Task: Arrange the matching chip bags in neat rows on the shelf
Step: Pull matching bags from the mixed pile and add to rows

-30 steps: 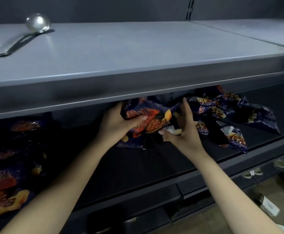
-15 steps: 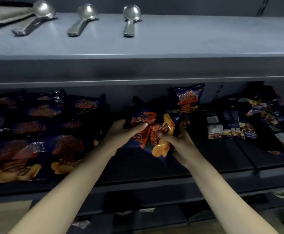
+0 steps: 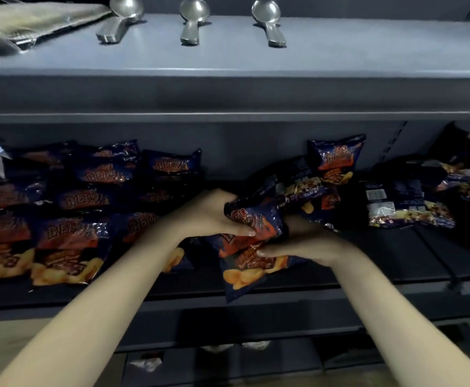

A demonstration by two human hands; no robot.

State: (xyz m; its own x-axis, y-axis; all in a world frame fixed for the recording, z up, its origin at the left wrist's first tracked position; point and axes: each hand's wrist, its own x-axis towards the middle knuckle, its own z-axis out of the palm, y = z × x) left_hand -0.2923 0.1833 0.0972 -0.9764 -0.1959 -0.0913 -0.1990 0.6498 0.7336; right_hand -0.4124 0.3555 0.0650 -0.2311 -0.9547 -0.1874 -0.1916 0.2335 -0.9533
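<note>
Starting at the left of the frame, you have rows of chip bags [image 3: 68,219] lying flat and overlapping on the dark lower shelf [image 3: 396,289]. They are all dark blue with orange print, faces up, and reach from the left edge almost to your left wrist. Above them, at the upper left on the grey upper shelf [image 3: 340,60], lies a pale woven mat [image 3: 27,20]. To its right, three spoons [image 3: 193,22] lie side by side with their handles toward you.

At the centre, your left hand [image 3: 211,216] grips the held bags [image 3: 252,247] by their upper left part, thumb across the printed front and fingers curled behind the top edge. The bundle sits tilted between your two hands, its lower corner hanging past the shelf's front lip. You cannot tell how many bags it contains. Your right hand [image 3: 309,244] pinches the same bundle from the right, thumb pressed on the front just below the left thumb, fingers hidden behind the bags.

Right of your hands, one upright bag [image 3: 337,157] of the same kind stands against the back wall. Further right, a loose pile of different bags [image 3: 401,210] lies jumbled, some showing their backs, well apart from the tidy rows.
</note>
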